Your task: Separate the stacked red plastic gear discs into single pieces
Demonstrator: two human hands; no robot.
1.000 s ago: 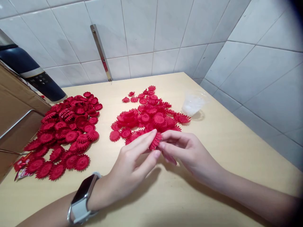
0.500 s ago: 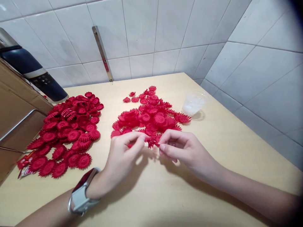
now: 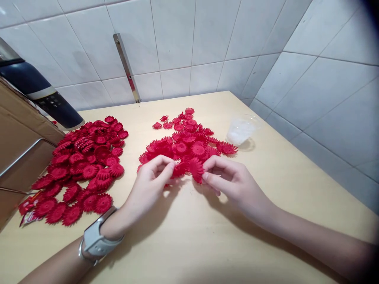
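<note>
Flower (image 3: pixel 196 169), red with fringed petals, is in the right hand (image 3: pixel 233 183), held up at the near side of the middle pile (image 3: pixel 189 138). Right grip: narrow pinch, thumb and forefinger on the flower's right edge. Flower's face is tilted, not flat to the table (image 3: pixel 195 244).

Left hand (image 3: pixel 151 185) is to the left of it, a gap between the two hands. Left grip: narrow, thumb tip and forefinger tip close together. Red petals sit right at those fingertips, but blur and overlap mean I can't tell if a piece is caught there. Light-strapped watch (image 3: pixel 99 236) and a thin bracelet (image 3: pixel 84 254) on the left wrist.

Middle pile is loose red flowers of mixed sizes, a few small ones strayed to its far left side. Bigger left pile (image 3: pixel 85 165), same kind of red flowers, stacked and overlapping, with bare tabletop between the piles. Small red and white wrapper (image 3: pixel 29 209) at its near left corner.

Clear cup (image 3: pixel 241 130) with white stuff inside is right of the middle pile, near the far right table edge; contents unclear. Cardboard box (image 3: pixel 23 130) at far left, dark blue bottle (image 3: pixel 38 92) beside it, leaning in view. Metal strip (image 3: pixel 126 67) on the tiled wall (image 3: pixel 174 35) beyond the table.
</note>
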